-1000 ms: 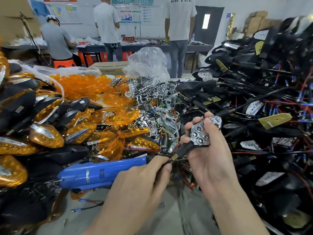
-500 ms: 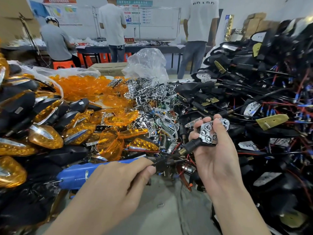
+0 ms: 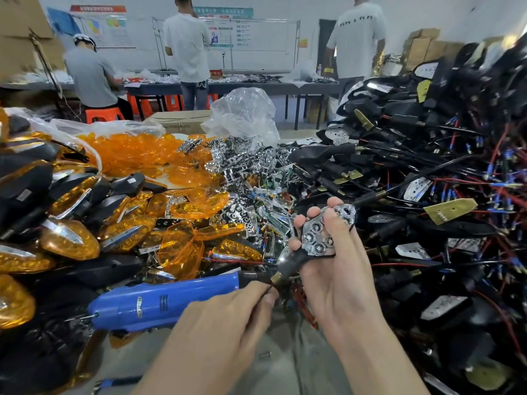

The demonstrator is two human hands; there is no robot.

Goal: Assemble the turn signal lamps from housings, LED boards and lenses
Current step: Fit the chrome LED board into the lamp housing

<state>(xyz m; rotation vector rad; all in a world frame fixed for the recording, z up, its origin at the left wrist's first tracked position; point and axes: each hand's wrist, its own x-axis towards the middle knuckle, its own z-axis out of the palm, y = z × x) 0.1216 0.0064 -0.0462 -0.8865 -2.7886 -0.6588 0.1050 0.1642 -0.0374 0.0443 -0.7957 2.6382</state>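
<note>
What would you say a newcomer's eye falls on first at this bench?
Probably the half-built lamp, chrome face up, gripped in the right hand at centre, beside the left hand pinching the nose of the blue screwdriver. Then the bright heap of orange lenses at back left, and the tangle of black wired housings filling the right side.

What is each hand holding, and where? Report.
Right hand holds the lamp housing around its body, thumb on the reflector. Left hand pinches the blue screwdriver at its front end.
</note>
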